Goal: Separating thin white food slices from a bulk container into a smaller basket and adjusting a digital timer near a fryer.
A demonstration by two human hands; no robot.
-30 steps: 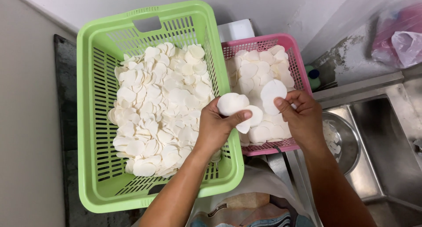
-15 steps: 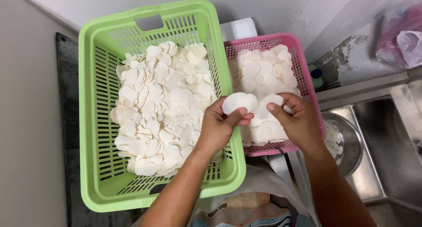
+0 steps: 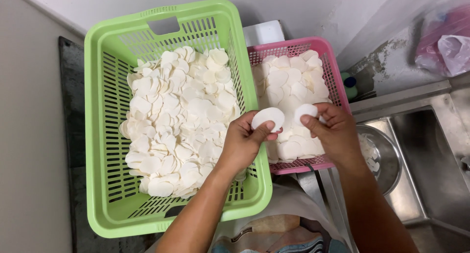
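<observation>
Thin white round wafers (image 3: 268,118), one pinched lightly in my left hand (image 3: 243,143) and another (image 3: 305,111) in my right hand (image 3: 334,130), look brittle and could snap or drop between the baskets.

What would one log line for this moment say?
left hand: holds white disc | right hand: holds white disc | both above pink basket

Your 2 hands bare: left hand (image 3: 241,141), right hand (image 3: 334,131). No gloves, no rings, no watch, no wristbands visible. Both forearms uncovered to bottom frame edge, no sleeves in view. Nails short, unpainted. At bottom centre, your clothing: pale grey-white fabric, tan and blue patches below it.
</observation>
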